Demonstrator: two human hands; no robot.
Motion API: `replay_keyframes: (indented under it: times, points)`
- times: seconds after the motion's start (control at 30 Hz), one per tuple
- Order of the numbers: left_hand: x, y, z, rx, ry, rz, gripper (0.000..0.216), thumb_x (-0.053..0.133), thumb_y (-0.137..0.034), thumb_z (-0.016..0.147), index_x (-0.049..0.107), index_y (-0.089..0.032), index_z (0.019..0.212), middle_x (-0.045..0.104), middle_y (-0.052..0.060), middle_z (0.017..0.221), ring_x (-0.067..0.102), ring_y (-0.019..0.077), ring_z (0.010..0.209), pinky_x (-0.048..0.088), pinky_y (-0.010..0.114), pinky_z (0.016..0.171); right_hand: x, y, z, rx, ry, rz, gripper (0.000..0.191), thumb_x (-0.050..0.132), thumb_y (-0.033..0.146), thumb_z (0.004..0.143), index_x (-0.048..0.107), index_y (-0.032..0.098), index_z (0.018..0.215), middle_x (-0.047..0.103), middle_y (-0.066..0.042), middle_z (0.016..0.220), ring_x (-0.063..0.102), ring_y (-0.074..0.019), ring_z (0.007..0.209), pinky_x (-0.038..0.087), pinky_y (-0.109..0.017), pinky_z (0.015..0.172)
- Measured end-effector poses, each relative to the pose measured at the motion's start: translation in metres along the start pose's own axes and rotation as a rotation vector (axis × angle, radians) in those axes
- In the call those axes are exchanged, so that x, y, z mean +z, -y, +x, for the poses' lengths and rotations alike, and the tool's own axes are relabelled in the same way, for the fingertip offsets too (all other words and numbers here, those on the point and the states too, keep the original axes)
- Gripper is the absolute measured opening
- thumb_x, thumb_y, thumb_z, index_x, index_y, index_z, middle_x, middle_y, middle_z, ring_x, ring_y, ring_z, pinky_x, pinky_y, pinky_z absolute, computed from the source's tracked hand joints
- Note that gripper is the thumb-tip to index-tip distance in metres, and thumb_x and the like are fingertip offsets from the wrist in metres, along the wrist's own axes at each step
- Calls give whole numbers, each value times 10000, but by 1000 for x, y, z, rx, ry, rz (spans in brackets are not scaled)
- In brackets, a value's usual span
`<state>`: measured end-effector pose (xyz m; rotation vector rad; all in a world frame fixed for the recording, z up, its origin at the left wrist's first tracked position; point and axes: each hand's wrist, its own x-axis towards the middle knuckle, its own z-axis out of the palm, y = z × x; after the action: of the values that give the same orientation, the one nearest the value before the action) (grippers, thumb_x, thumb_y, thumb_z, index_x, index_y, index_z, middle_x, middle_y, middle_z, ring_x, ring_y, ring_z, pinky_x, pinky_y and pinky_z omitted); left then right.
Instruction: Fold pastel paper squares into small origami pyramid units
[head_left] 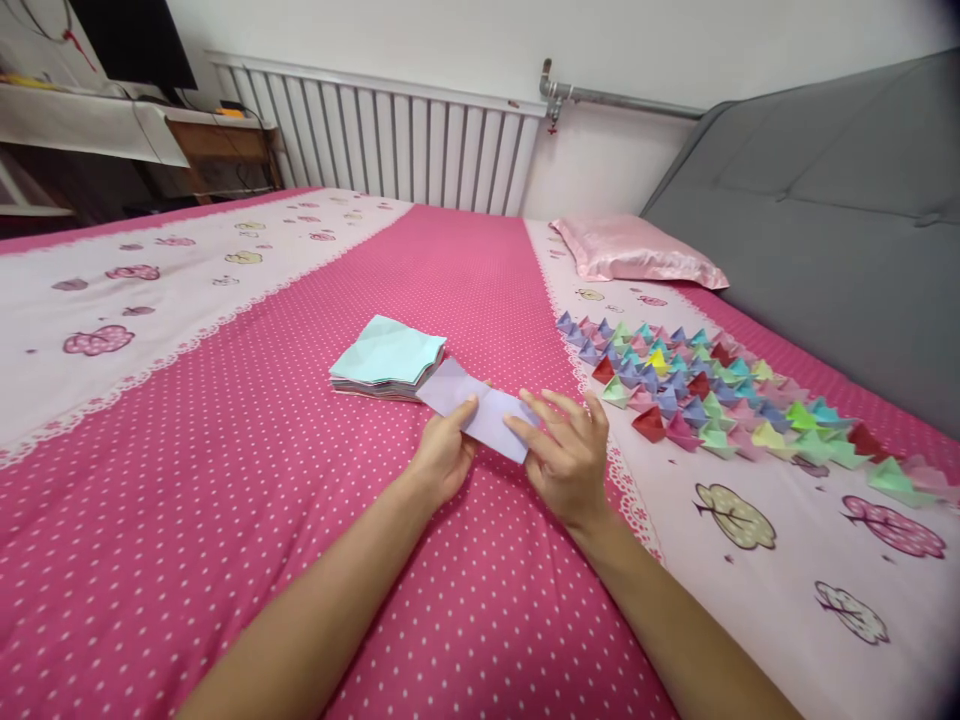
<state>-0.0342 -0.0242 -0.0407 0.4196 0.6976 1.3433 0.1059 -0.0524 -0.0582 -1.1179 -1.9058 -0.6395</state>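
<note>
A folded lilac paper sheet point(471, 403) lies on the pink dotted bedspread point(225, 480). My left hand point(442, 455) pinches its near edge, fingers closed on it. My right hand point(566, 455) presses on the paper's right end with fingers spread and flat. Just beyond the paper sits a stack of coloured paper squares point(388, 358), pale turquoise on top. To the right, several folded paper boats point(697, 395) in many colours lie in rows.
A pink satin pillow point(637, 250) lies at the bed's far right, beside a grey padded headboard point(832, 230). A white radiator point(390, 140) stands behind the bed. A desk with a dark screen point(135, 40) is at the far left.
</note>
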Motion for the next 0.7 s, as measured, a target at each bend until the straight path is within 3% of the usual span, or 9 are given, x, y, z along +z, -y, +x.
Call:
replay_keyframes:
  times: [0.17,0.27,0.37,0.53,0.7]
  points:
    - [-7,-14,5,-130,45,71,141,556,-97,789,655,-104,890,705,78,894,659,151,752,532,261,761,0,-11,2,31,-15,271,353,598,88,765,665,302,1037,634,-20,1182,530,-209,1081,409,-442,944]
    - [-11,-15,3,-265,140,193,154,604,-140,771,662,-96,906,707,106,919,663,172,748,532,294,766,0,-17,2,153,93,447,275,627,178,769,677,298,1010,486,-38,1352,473,-230,1166,420,-458,936]
    - [-14,-13,1,-284,216,287,214,682,-180,719,666,-117,923,703,106,963,658,175,756,519,304,775,-1,-19,1,227,224,577,199,666,281,748,696,315,941,375,-13,1432,433,-248,1218,405,-478,948]
    - [-16,-11,-3,-310,273,394,236,711,-181,694,669,-130,921,702,93,964,647,163,776,498,285,779,-2,-21,1,244,317,605,152,634,295,774,708,315,905,409,-13,1408,448,-251,1207,375,-492,968]
    - [-12,-10,-3,-334,267,402,191,645,-229,768,667,-119,922,695,96,936,637,151,769,498,287,785,0,-23,1,200,235,579,160,604,330,795,724,237,844,515,-89,1307,506,-258,1135,400,-465,939]
